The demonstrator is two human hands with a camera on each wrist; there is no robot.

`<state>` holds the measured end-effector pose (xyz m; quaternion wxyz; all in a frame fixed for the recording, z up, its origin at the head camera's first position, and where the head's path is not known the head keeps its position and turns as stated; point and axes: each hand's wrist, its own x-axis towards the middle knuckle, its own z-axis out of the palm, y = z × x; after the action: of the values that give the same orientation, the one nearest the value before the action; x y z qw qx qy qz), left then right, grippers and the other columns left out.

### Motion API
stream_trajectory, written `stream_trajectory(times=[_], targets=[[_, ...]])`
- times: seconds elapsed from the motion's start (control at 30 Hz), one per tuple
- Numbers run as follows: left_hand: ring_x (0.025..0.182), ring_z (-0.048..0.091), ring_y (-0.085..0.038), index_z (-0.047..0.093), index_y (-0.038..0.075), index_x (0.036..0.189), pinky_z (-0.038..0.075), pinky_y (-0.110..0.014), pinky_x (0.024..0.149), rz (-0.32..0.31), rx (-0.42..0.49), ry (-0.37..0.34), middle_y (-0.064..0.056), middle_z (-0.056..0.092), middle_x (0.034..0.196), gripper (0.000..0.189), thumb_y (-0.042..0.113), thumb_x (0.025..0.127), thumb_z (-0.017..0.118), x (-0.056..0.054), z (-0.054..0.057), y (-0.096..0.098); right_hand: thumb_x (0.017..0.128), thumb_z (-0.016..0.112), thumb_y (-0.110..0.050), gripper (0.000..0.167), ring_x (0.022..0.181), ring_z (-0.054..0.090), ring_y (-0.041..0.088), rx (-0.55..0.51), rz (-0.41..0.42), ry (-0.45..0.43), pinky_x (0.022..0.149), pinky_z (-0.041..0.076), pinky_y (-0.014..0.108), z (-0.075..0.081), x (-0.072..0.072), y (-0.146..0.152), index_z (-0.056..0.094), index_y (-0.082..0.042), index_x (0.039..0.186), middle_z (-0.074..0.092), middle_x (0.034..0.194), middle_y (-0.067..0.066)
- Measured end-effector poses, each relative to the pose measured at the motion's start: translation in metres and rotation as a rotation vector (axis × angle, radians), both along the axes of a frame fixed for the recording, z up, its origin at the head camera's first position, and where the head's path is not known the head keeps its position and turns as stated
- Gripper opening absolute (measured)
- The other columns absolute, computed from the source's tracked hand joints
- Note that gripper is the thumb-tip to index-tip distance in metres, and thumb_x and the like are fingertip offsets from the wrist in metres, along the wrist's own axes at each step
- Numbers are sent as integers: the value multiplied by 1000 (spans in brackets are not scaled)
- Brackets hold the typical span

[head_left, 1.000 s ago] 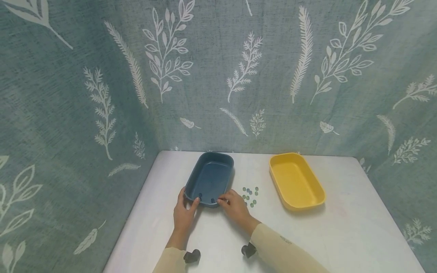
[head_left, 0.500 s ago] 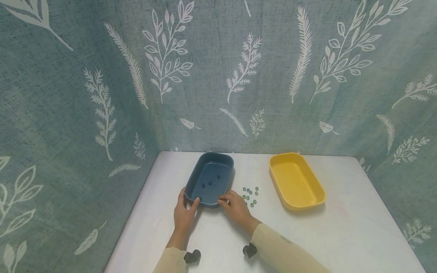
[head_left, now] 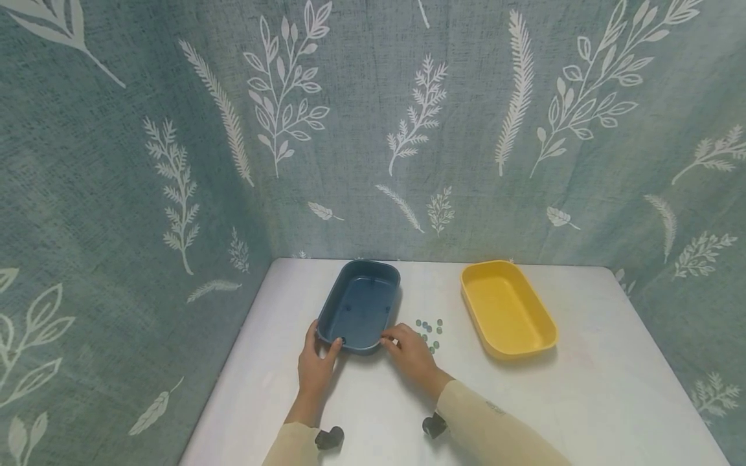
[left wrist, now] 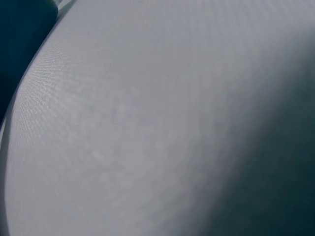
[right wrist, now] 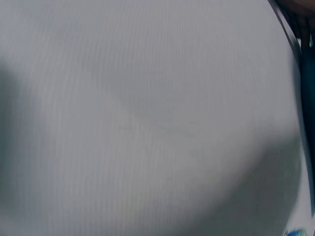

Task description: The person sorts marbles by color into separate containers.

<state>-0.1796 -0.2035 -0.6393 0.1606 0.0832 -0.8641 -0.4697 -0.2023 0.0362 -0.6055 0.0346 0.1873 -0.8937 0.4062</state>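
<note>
A dark blue tray point(head_left: 357, 323) stands on the white table, with several small dark pieces point(head_left: 348, 309) scattered on its floor. My left hand point(head_left: 315, 370) grips its near left corner, thumb over the rim and fingers along the outer side. At the near right corner my right hand point(head_left: 412, 353) pinches the rim between thumb and curled fingers. One dark piece point(head_left: 344, 340) lies by the left thumb. Both wrist views show mostly white table, with a tray edge point(left wrist: 22, 44) at the left wrist view's upper left and a blue strip point(right wrist: 308, 93) at the right wrist view's right side.
Several green and blue glass beads point(head_left: 440, 322) lie on the table point(head_left: 606, 388) right of the blue tray, partly behind the right hand. Further right sits a yellow tray point(head_left: 507, 310). Patterned grey-green cloth point(head_left: 350, 129) hangs behind the table and at both sides.
The dark pieces have moved from the blue tray's near edge to spread over its floor; one stays by the left thumb. My right hand has shifted slightly right along the rim.
</note>
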Motion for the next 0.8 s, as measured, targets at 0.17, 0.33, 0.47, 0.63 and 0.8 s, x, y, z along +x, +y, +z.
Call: stream_trajectory(times=[0.17,0.33,0.47,0.63,0.8], targets=[[140,32,-33,30,19,152,25,-52,114,-5,0,2,-10,35,154,80,51,89,67,-1,0,0,96,63,-26,19,77,53,6,28,-32,52,69,51,26,1,-8,21,70,-15,109,60,93,-11],[140,31,-33,29,19,153,24,-53,114,-6,1,-8,-11,35,154,80,49,89,67,0,-1,-1,95,65,-22,17,80,58,10,83,-84,60,85,52,42,-2,-17,44,71,-14,108,62,95,-8],[140,32,-34,29,19,153,24,-53,113,-8,-1,-14,-11,36,153,81,52,89,66,-1,-1,-2,96,64,-24,19,91,61,13,102,-113,-1,90,51,40,-2,-21,58,70,-14,110,62,99,-8],[140,32,-34,29,19,152,25,-52,113,4,-21,-20,-11,36,154,81,52,89,66,-1,-2,-2,98,60,-24,19,106,61,18,101,-143,-73,96,48,37,0,-23,69,69,-15,112,63,106,-7],[140,32,-33,30,21,152,25,-52,113,7,-18,-17,-9,36,154,79,48,89,68,0,-1,0,97,59,-20,21,115,59,23,165,-187,-96,101,46,41,-3,-28,76,67,-15,116,64,113,-2]])
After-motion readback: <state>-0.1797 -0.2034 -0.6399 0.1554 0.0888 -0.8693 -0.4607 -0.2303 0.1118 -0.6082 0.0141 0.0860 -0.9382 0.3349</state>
